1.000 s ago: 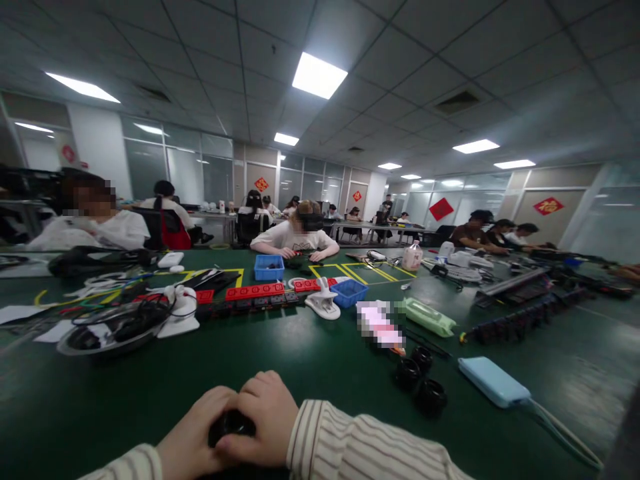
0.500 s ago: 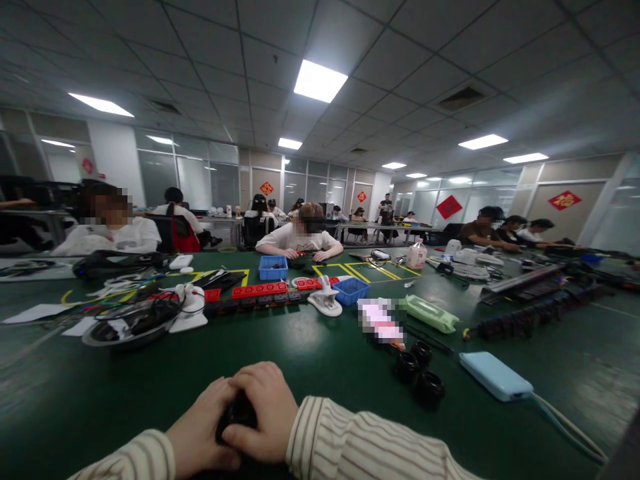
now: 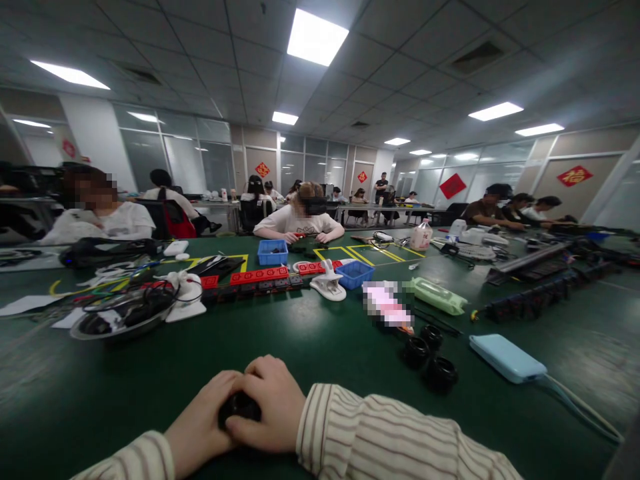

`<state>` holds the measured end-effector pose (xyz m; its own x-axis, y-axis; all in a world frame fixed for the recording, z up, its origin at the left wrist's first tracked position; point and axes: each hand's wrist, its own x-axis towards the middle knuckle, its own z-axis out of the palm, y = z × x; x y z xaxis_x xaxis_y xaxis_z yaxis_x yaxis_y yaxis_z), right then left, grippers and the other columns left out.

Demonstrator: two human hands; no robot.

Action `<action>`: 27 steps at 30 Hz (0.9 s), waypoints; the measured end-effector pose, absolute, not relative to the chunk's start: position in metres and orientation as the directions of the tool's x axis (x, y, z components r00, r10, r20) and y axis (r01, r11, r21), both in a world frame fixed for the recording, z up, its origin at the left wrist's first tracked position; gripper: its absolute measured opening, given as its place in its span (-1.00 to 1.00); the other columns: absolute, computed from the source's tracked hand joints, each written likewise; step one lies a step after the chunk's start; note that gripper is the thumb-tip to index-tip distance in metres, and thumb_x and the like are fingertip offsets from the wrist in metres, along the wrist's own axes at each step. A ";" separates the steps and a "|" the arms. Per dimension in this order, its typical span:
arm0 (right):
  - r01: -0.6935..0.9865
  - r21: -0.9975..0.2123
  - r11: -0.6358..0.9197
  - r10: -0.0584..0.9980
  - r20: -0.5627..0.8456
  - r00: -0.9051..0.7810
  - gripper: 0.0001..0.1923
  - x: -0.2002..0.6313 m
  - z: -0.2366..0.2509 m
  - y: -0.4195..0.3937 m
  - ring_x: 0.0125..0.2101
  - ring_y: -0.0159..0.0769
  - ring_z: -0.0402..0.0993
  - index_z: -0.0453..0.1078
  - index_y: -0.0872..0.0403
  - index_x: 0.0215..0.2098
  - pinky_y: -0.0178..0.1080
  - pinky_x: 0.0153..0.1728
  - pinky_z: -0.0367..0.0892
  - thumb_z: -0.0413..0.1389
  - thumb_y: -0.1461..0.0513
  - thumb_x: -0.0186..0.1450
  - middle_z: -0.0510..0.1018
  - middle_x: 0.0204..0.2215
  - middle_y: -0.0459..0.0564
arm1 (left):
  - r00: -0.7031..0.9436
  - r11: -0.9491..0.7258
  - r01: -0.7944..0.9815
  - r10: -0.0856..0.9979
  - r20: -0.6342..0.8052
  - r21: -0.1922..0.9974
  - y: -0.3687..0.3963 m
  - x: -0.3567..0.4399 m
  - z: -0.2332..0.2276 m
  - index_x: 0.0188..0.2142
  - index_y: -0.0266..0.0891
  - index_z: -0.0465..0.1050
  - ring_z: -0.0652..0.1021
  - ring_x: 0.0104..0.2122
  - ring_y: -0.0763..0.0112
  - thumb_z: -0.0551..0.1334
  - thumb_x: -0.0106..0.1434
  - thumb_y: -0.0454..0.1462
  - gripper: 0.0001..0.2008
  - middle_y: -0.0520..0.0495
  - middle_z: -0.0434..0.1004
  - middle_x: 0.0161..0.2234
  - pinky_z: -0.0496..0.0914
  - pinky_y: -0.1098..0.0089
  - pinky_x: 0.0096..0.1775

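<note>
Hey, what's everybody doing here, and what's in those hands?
Someone in striped sleeves has the left hand and right hand cupped around a shiny black thing over the green table. The fingers hide most of it. Three round black pieces sit together off to the right, near a light blue device. Across the table, another person leans over some small things.

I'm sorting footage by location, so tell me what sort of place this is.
Likely a shared workroom: several people are seated about, a green table holds blue bins and red parts, and light panels dot the ceiling.
</note>
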<state>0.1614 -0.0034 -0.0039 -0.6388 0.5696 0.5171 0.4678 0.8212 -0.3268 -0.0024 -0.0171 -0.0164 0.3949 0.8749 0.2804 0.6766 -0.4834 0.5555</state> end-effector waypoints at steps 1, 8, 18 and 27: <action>0.427 -0.309 0.850 0.527 0.536 -0.660 -0.66 0.162 -0.005 -0.003 -0.25 -0.30 0.26 0.30 0.05 -0.24 -0.24 -0.22 0.19 0.18 0.12 0.04 0.35 -0.28 -0.05 | 0.400 -0.486 0.666 0.873 0.279 0.566 -0.017 -0.002 -0.015 -0.30 -0.21 0.40 0.44 -0.20 0.21 0.18 -0.14 -0.34 -0.68 -0.07 0.44 -0.24 0.36 0.25 -0.11; 0.072 -0.271 0.960 0.236 0.641 -0.730 -0.73 0.164 -0.007 0.003 -0.18 -0.35 0.32 0.25 0.06 -0.23 -0.20 -0.02 0.08 -0.03 0.17 0.10 0.44 -0.26 -0.08 | 0.451 -0.504 0.650 0.858 0.244 0.569 -0.014 -0.006 -0.020 -0.23 -0.18 0.42 0.40 -0.11 0.14 0.28 -0.15 -0.30 -0.61 -0.08 0.44 -0.19 0.27 0.14 -0.01; 0.274 -0.429 0.861 0.502 0.624 -0.599 -0.36 0.165 0.003 0.006 -0.07 -0.21 0.25 0.14 0.12 -0.01 -0.13 -0.01 0.12 -0.11 -0.19 0.18 0.36 -0.11 0.10 | 0.476 -0.516 0.690 0.852 0.219 0.508 -0.013 -0.016 -0.023 0.01 -0.17 0.24 0.35 -0.03 -0.01 0.31 -0.13 -0.04 -0.31 -0.16 0.37 -0.04 0.26 0.00 -0.01; 0.346 -0.431 0.833 0.547 0.556 -0.625 -0.32 0.162 0.000 0.004 -0.04 -0.20 0.21 0.13 0.13 0.04 -0.15 0.02 0.09 0.09 -0.11 0.12 0.32 -0.07 0.09 | 0.454 -0.503 0.780 0.864 0.215 0.374 -0.011 -0.019 -0.031 0.02 -0.23 0.19 0.28 0.05 -0.07 0.32 -0.20 0.01 -0.21 -0.22 0.31 0.01 0.08 -0.08 0.09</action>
